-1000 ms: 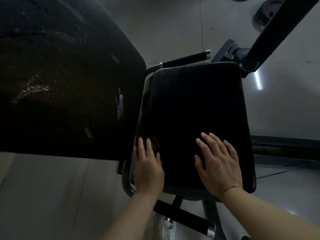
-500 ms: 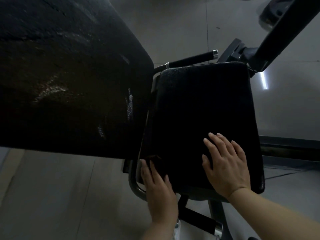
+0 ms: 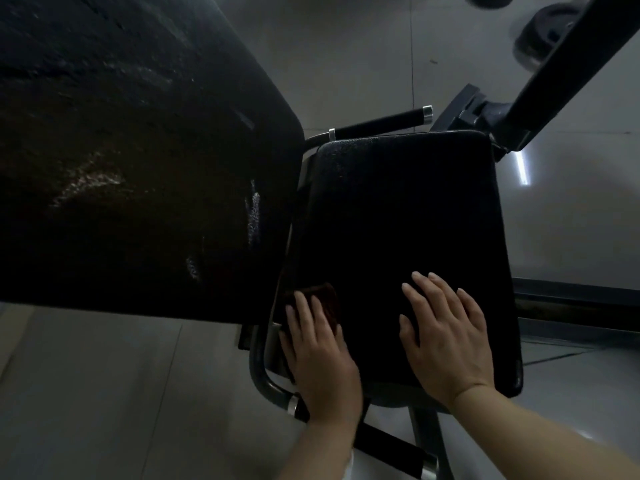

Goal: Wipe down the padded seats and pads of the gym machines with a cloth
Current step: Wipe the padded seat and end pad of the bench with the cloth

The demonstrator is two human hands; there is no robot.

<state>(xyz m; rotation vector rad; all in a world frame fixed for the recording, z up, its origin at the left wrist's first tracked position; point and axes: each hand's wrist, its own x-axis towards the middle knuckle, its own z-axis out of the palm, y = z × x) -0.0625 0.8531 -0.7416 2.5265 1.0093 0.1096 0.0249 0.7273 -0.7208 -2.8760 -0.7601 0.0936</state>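
Looming across the upper left, a large black back pad [image 3: 131, 150], tilted, with pale glints and scuffs near its lower right edge; whether damp or only worn, impossible to tell in this dim light. Just beside it to the right, a black padded seat [image 3: 398, 220], wider at the near end, mounted on a grey frame [image 3: 263, 372] curving round its near left corner. Beyond the far edge, a black handle [image 3: 381, 124] with a metal cap; at the near edge, a second handle [image 3: 391, 445] running under the wrists. Upper right, a dark machine arm [image 3: 571, 67] rising away, with a weight plate [image 3: 540, 32] lying on the grey floor [image 3: 104, 393] behind it. On the near right part of the seat, the right hand [image 3: 446, 337] laid flat, fingers straight and slightly spread, holding nothing, seemingly steadying. At the near left corner, the left hand [image 3: 318, 355] also flat, fingers extended and pressing down on a small dark brownish cloth [image 3: 325, 299], most of it hidden under the fingers, only its far edge showing on the seat. As for progress: probably mid-wipe on this seat's near left edge; no clear wet track or colour change to prove which parts are finished. Likely left: the far portion of the seat, perhaps the back pad, and any other machines out of view.
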